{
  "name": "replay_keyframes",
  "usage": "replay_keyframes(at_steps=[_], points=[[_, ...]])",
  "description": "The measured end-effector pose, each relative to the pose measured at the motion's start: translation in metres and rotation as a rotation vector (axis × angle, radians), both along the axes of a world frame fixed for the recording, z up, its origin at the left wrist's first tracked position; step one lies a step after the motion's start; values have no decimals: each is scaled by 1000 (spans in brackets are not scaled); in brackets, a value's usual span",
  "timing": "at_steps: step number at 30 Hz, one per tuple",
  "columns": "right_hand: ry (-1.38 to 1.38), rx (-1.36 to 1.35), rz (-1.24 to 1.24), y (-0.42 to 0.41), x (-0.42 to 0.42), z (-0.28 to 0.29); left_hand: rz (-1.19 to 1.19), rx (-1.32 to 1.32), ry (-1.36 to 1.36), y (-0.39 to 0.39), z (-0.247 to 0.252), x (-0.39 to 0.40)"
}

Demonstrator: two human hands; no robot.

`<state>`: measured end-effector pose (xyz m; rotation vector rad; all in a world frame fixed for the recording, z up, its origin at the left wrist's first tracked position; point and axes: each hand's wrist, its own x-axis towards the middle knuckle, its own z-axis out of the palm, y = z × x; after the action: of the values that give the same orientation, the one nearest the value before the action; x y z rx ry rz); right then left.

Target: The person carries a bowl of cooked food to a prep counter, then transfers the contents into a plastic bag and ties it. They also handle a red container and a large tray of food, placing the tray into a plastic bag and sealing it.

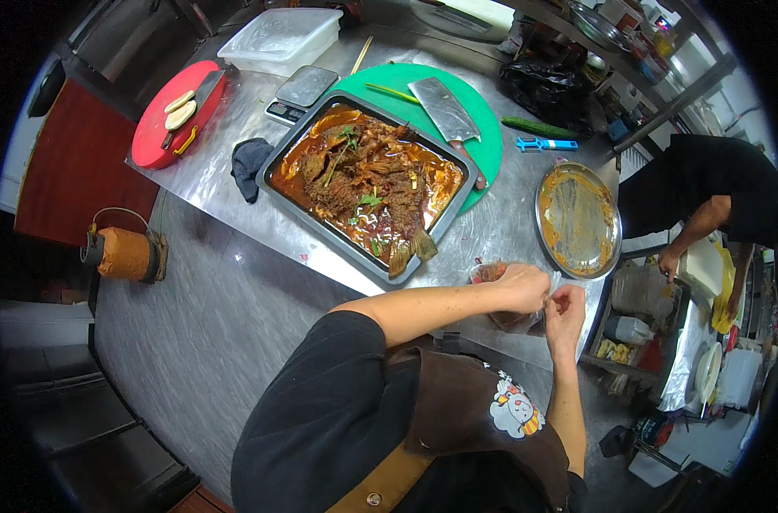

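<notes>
My left hand and my right hand meet over the table's near right corner. Between their fingertips they pinch the gathered neck of a clear plastic bag. Dark reddish contents show through the bag, partly hidden by my left forearm. Beyond my left wrist lies reddish food under clear plastic; whether it belongs to the same bag I cannot tell. Left of my hands, a deep metal tray holds a whole cooked fish in red-brown sauce with green herbs. Its tail overhangs the tray's near rim.
A cleaver rests on a green round cutting board behind the tray. A sauce-smeared metal plate, a blue peeler and a cucumber lie rightward. A red board holds another knife. A co-worker bends at right.
</notes>
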<state>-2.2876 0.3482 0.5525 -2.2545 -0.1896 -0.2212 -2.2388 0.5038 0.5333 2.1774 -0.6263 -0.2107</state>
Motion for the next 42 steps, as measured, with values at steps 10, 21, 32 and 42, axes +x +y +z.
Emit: replay_keyframes(at_steps=[10, 21, 32, 42], points=[[-34, -347, -54, 19, -9, 10, 113, -187, 439, -3, -12, 19], [43, -313, -58, 29, -9, 14, -73, -154, 219, 14, -4, 18], [114, -315, -81, 14, -25, -9, 97, -30, -200, 21, -26, 12], [200, -344, -52, 11, -18, -2, 274, -38, -266, 37, -3, -11]])
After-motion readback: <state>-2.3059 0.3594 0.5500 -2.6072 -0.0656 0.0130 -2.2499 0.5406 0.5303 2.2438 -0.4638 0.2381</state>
